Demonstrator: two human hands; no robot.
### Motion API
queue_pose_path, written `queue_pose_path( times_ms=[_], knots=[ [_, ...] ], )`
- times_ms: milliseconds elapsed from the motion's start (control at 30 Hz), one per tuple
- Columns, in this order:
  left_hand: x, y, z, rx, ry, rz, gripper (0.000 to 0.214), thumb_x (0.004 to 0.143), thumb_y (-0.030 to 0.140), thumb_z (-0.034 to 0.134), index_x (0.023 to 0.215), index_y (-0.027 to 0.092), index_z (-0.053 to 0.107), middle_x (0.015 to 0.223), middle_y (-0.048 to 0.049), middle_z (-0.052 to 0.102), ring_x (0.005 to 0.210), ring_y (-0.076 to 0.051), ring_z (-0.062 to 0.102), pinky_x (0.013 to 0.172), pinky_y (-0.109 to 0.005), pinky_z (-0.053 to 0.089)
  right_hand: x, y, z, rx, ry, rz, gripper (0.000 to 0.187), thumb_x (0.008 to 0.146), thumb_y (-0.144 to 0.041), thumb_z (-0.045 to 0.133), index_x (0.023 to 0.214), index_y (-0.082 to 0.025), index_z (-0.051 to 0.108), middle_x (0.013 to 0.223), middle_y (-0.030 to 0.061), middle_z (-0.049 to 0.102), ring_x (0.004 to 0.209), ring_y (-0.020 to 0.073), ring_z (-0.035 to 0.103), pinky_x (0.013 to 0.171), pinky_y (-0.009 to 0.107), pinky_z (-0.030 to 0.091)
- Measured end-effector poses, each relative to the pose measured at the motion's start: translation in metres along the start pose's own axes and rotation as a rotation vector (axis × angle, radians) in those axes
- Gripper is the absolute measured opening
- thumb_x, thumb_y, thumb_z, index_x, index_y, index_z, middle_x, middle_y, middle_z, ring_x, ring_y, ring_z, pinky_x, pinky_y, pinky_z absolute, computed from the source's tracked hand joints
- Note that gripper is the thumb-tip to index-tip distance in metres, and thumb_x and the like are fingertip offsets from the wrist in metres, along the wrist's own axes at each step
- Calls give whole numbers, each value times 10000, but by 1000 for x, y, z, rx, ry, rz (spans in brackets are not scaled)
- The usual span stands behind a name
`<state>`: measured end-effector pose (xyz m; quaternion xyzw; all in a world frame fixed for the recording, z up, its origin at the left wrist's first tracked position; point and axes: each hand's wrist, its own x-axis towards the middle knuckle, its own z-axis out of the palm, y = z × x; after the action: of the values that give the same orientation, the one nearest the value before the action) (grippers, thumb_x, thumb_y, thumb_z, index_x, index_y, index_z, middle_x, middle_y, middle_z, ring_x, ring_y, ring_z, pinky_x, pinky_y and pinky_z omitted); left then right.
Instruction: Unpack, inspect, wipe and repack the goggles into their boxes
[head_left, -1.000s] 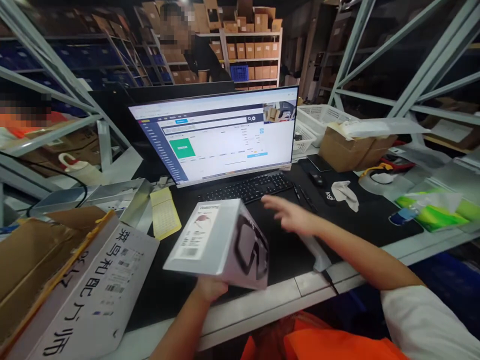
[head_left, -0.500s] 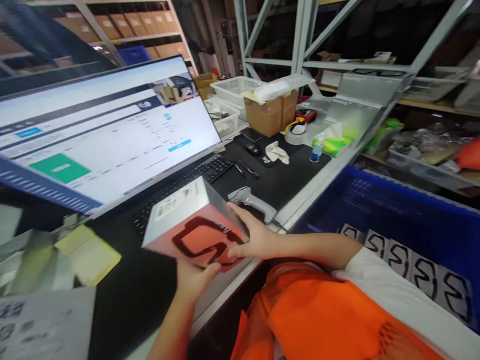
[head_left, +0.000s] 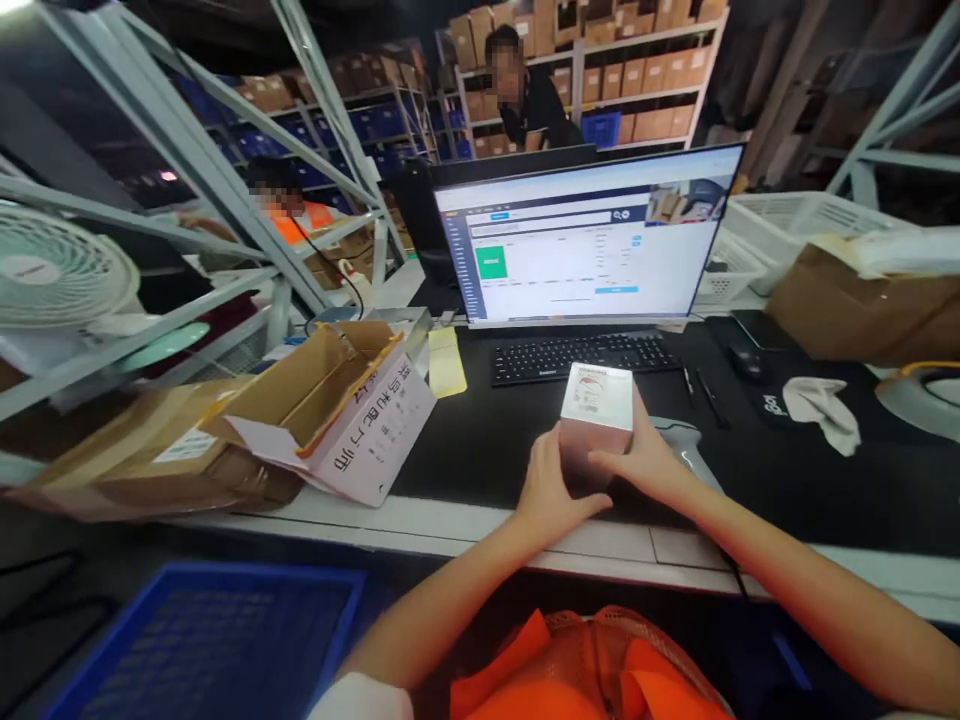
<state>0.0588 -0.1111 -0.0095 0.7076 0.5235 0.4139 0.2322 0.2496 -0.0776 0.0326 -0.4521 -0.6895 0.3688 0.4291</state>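
A small box [head_left: 598, 425] with a white printed top and reddish sides stands in front of the keyboard, over the black desk mat. My left hand [head_left: 551, 480] is against its left side, thumb pointing right. From the right, my right hand [head_left: 645, 455] grips the same box, its thumb across the front face. Between them the hands hold the box; some fingers are hidden behind it. Just beyond my right hand lies a grey barcode scanner [head_left: 682, 445], partly covered by the hand and forearm. The keyboard [head_left: 585, 355] is right behind the box.
A lit monitor [head_left: 577, 250] stands behind the keyboard. Open cardboard box [head_left: 360, 430] and yellow notepad [head_left: 447, 362] are at left. A mouse [head_left: 745, 362], a white cloth [head_left: 821, 410] and pens lie right. A blue crate [head_left: 210, 640] sits below left. Two people are beyond the desk.
The view has swung left, bringing the open cardboard box, fan and other people into sight. The held box has turned more upright, its printed top now facing me. Both hands stay on it.
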Motion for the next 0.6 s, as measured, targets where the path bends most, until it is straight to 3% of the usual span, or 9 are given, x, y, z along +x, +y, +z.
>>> queue_pose_path(
  times_ms=[67,133,233,300,367,467,600],
  knots=[
    [26,-11,-31,46,5,-13,650,873,400,708,1451,212,477,1431,-133,502,1372,-282,478,1177,-457,402,6,3,-9,-47,-53,8,1320,722,-458,862,1644,-299,-71,1679,143,257,1522,345,326,1245,581,262],
    [75,-29,-68,154,160,-210,364,1000,308,508,1335,185,584,1383,-119,567,1330,-223,527,1167,-382,408,9,9,-23,-87,-132,16,1341,721,-489,860,1639,-302,-99,1695,141,215,1533,346,305,1252,584,235],
    [159,-65,-119,247,286,-407,326,987,270,556,1277,135,623,1386,-163,573,1387,-280,477,1202,-453,350,13,26,-48,-97,-279,-30,1257,757,-618,794,1650,-297,-32,1703,142,186,1552,359,252,1246,600,226],
    [202,-88,-140,309,329,-578,395,946,303,652,1302,138,600,1420,-150,550,1374,-320,480,1168,-567,368,14,41,-64,-11,-287,-65,1076,843,-712,641,1652,-309,57,1684,151,251,1533,360,304,1218,616,281],
    [228,-107,-150,352,356,-736,431,936,340,679,1316,157,590,1428,-137,540,1336,-325,508,1121,-595,414,16,55,-76,69,-175,-92,879,931,-713,487,1643,-336,133,1642,155,351,1485,345,405,1175,621,354],
    [247,-127,-151,383,376,-873,433,941,367,676,1314,165,587,1388,-131,561,1267,-307,558,1062,-562,479,15,66,-87,35,13,-164,715,989,-609,471,1617,-361,235,1586,131,443,1444,318,463,1155,596,399],
    [263,-142,-152,391,389,-800,427,953,404,653,1292,153,588,1325,-131,587,1190,-287,593,1007,-527,515,13,62,-92,-101,147,-265,632,1009,-483,510,1594,-369,298,1538,102,501,1395,299,512,1134,562,442]
  ],
)
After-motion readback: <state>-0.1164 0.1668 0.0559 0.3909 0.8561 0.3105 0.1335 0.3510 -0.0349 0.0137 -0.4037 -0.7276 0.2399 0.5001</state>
